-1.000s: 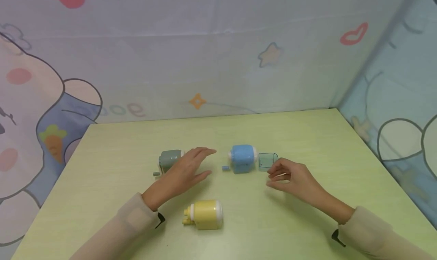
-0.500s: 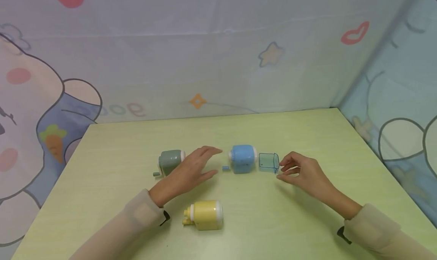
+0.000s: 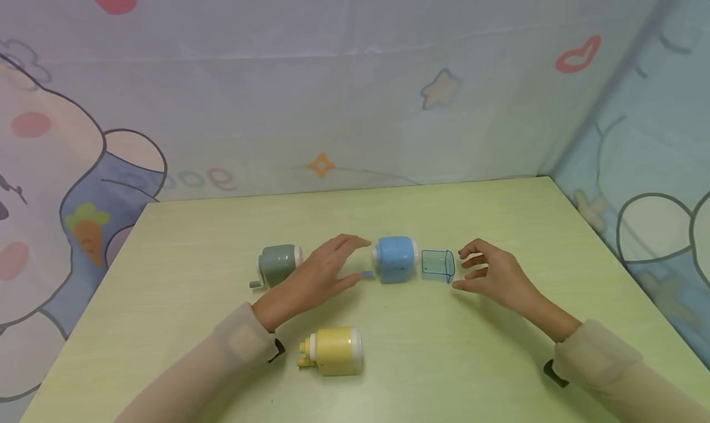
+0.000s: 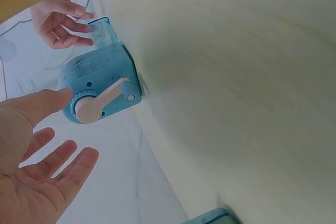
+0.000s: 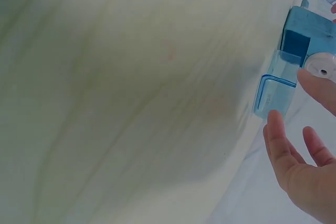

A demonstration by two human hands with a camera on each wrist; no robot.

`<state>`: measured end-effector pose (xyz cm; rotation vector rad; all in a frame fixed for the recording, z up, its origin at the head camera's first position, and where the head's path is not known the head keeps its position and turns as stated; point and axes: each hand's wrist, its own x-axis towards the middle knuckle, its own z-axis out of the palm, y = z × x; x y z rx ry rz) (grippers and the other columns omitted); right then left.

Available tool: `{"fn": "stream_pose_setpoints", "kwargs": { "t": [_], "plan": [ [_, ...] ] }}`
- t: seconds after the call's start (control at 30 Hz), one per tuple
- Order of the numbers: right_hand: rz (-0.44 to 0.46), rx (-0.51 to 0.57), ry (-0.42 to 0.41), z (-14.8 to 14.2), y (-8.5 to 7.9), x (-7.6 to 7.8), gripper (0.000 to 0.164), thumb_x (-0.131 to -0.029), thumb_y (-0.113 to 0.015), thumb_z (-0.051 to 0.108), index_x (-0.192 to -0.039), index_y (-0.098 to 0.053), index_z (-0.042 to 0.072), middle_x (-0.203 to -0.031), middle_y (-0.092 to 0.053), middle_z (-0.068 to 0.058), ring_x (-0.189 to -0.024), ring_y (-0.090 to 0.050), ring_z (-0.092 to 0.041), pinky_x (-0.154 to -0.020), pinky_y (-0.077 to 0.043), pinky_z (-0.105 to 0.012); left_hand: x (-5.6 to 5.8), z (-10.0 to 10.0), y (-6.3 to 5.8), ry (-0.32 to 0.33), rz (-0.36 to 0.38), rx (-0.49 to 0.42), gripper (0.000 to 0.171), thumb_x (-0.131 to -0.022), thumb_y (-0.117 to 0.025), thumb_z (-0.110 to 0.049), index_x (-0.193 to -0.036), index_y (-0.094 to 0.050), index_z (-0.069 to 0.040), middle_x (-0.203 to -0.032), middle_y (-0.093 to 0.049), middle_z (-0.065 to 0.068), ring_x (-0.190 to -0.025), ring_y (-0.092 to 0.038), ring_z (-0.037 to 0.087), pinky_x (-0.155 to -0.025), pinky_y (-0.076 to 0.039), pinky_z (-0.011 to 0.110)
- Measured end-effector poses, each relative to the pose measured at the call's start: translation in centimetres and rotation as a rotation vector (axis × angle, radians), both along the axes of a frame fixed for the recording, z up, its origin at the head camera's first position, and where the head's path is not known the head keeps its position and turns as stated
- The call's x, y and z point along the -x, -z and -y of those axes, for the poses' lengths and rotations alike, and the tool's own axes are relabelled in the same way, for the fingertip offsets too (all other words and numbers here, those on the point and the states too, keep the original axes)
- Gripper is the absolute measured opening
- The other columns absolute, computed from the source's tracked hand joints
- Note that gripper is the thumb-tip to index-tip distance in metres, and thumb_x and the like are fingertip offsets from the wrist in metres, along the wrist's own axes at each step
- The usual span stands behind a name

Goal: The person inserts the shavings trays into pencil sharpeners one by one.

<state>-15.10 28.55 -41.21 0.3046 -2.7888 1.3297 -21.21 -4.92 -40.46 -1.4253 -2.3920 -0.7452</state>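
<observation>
A blue hand-crank pencil sharpener (image 3: 395,259) stands on the table, its crank (image 4: 107,98) facing left. Just off its right end lies its clear bluish shavings drawer (image 3: 438,265); the right wrist view shows the dark drawer slot (image 5: 295,43) beside it. My left hand (image 3: 313,275) is spread by the crank side, fingertips close to the sharpener and holding nothing. Thumb and fingers parted, my right hand (image 3: 501,278) hovers at the drawer's right end with nothing in its grasp. Whether a fingertip touches the drawer cannot be told.
Behind my left hand is a grey-green pencil sharpener (image 3: 277,262), partly covered by the hand. A yellow pencil sharpener (image 3: 337,351) lies nearer the front. A printed cloth (image 3: 355,102) hangs along the table's back edge, with another at the right.
My left hand has moved right, from the grey-green sharpener towards the blue one. My right hand has drawn back right from the drawer and its fingers have spread; the drawer looks slightly shifted right.
</observation>
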Motion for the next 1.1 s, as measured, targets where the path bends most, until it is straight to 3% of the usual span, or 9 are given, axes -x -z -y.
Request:
{"fn": "stream_pose_setpoints", "kwargs": {
  "t": [0.4,0.67,1.1],
  "plan": [
    [0.052,0.044,-0.034,0.4,0.5,1.2,0.055,-0.065,-0.082,0.010,-0.110,-0.050,0.002,-0.109,-0.055,-0.020,-0.086,-0.060,-0.029,-0.066,-0.053,-0.027,0.5,-1.1,0.0,0.053,0.032,-0.049,0.057,-0.081,-0.071,-0.016,-0.129,-0.042,-0.007,-0.122,-0.047,0.003,-0.106,-0.047,0.015,-0.085,-0.043,0.023],
    [0.063,0.070,-0.049,0.4,0.6,1.7,0.056,-0.064,-0.081,0.006,-0.110,-0.050,0.000,-0.110,-0.054,-0.021,-0.084,-0.060,-0.029,-0.066,-0.053,-0.027,1.0,-1.9,0.2,0.061,0.089,-0.061,0.053,-0.082,-0.069,-0.015,-0.128,-0.043,-0.009,-0.123,-0.045,0.001,-0.106,-0.044,0.008,-0.080,-0.045,0.019],
    [0.071,0.065,-0.052,0.4,0.6,2.1,0.054,-0.063,-0.081,0.003,-0.108,-0.052,0.000,-0.109,-0.056,-0.019,-0.084,-0.060,-0.027,-0.067,-0.053,-0.028,1.4,-2.8,0.6,0.056,0.090,-0.042,0.050,-0.084,-0.067,-0.022,-0.126,-0.044,-0.009,-0.123,-0.045,0.001,-0.111,-0.042,0.009,-0.088,-0.040,0.020]
  ]
}}
